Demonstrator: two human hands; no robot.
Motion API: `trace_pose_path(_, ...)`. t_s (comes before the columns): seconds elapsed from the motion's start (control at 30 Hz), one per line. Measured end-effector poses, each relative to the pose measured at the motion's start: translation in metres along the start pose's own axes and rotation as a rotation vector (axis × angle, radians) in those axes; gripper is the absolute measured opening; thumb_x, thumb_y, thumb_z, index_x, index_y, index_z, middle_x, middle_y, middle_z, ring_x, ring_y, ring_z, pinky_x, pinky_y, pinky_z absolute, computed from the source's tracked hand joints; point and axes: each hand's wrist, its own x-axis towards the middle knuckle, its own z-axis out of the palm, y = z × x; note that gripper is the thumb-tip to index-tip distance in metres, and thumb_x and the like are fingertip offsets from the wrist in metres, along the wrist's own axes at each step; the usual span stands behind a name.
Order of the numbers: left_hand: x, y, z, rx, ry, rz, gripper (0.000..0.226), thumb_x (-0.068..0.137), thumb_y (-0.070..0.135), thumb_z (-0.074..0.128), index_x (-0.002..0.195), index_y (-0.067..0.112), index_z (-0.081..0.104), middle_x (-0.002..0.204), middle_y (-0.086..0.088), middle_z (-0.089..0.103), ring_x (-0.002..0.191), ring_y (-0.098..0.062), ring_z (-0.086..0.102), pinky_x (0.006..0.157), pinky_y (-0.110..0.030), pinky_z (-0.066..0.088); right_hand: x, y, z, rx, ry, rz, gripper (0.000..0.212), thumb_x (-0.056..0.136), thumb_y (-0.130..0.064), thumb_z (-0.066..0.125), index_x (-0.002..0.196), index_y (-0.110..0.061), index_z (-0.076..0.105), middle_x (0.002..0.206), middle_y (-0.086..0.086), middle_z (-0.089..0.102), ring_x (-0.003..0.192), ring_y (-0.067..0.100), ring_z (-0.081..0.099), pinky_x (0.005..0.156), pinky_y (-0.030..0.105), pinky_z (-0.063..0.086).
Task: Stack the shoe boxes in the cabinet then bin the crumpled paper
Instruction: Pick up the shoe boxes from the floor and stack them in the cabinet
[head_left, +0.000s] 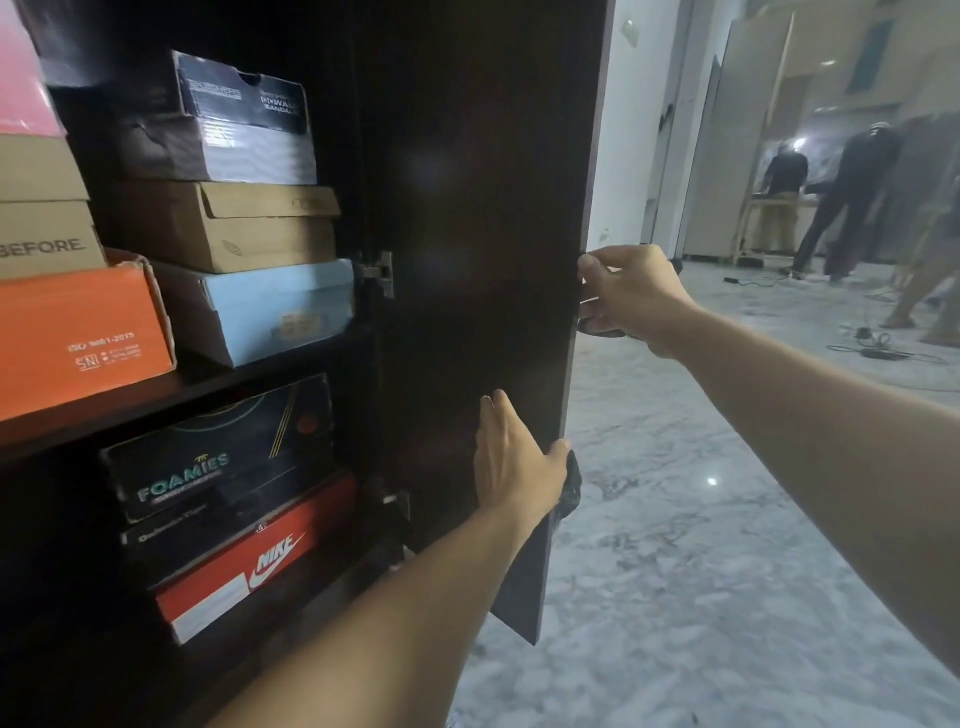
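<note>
Right now your left hand (511, 457) lies flat, fingers straight, on the open cabinet door (467, 208), right hand (628, 299) pinching its edge; stacked shoe boxes (244, 218) fill shelves beside.

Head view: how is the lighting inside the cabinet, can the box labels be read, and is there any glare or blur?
Head view: the cabinet interior is dim, yet FOAMIES and NIKE labels read clearly; the black top box text is smeared; faint glare spots sit on the dark door, which both hands, left and right, touch; wide-angle bending at the edges; the background people are blurred.
</note>
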Motion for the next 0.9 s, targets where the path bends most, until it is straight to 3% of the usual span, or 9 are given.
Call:
trace_pose_path(0.27, -0.019, -0.004, -0.025, -0.028, 0.068, 0.000, 0.087, 0.090, 0.038, 0.061, 0.153, 0.014, 0.006, 0.162, -0.002, 0.007, 0.148, -0.017, 0.011, 0.117, -0.029, 0.015, -0.040, -0.029, 0.014, 0.069, -0.108, -0.094, 0.022, 0.096, -0.028, 0.057, 0.096, -0.011, 0.071, 0.086, 0.002, 0.073, 0.068, 0.014, 0.073, 0.062, 0.028, 0.061)
trace_pose_path(0.43, -0.030, -0.009, -0.060, -0.014, 0.151, -0.030, 0.071, 0.095, 0.028, 0.057, 0.151, 0.008, 0.019, 0.156, -0.008, 0.028, 0.142, -0.023, 0.030, 0.114, -0.029, 0.024, -0.061, -0.050, 0.031, 0.131, -0.246, -0.143, 0.022, 0.094, -0.031, 0.060, 0.091, -0.012, 0.071, 0.086, 0.007, 0.074, 0.067, 0.012, 0.073, 0.052, 0.017, 0.054)
trace_pose_path(0.57, -0.035, -0.019, -0.086, 0.048, 0.157, -0.084, 0.056, 0.093, 0.027, 0.059, 0.140, 0.004, 0.040, 0.126, -0.017, 0.059, 0.118, -0.033, 0.055, 0.097, -0.038, 0.044, -0.075, -0.069, 0.045, 0.148, -0.303, -0.163, 0.025, 0.095, -0.029, 0.060, 0.102, -0.008, 0.070, 0.087, 0.008, 0.074, 0.066, 0.012, 0.073, 0.051, 0.017, 0.053)
trace_pose_path(0.7, -0.042, -0.030, -0.105, 0.076, 0.130, -0.088, 0.038, 0.091, 0.028, 0.062, 0.118, 0.001, 0.056, 0.106, -0.019, 0.064, 0.101, -0.036, 0.062, 0.084, -0.040, 0.051, -0.084, -0.080, 0.059, 0.156, -0.327, -0.216, 0.019, 0.096, -0.025, 0.058, 0.107, -0.013, 0.067, 0.094, 0.005, 0.073, 0.072, 0.011, 0.074, 0.055, 0.024, 0.059)
trace_pose_path(0.9, -0.043, -0.044, -0.121, 0.123, 0.119, -0.087, 0.035, 0.092, 0.025, 0.059, 0.118, 0.001, 0.056, 0.109, -0.020, 0.063, 0.104, -0.035, 0.060, 0.091, -0.038, 0.049, -0.089, -0.090, 0.078, 0.216, -0.332, -0.278, 0.012, 0.096, -0.022, 0.059, 0.105, -0.030, 0.060, 0.103, 0.001, 0.071, 0.085, 0.016, 0.073, 0.065, 0.037, 0.062)
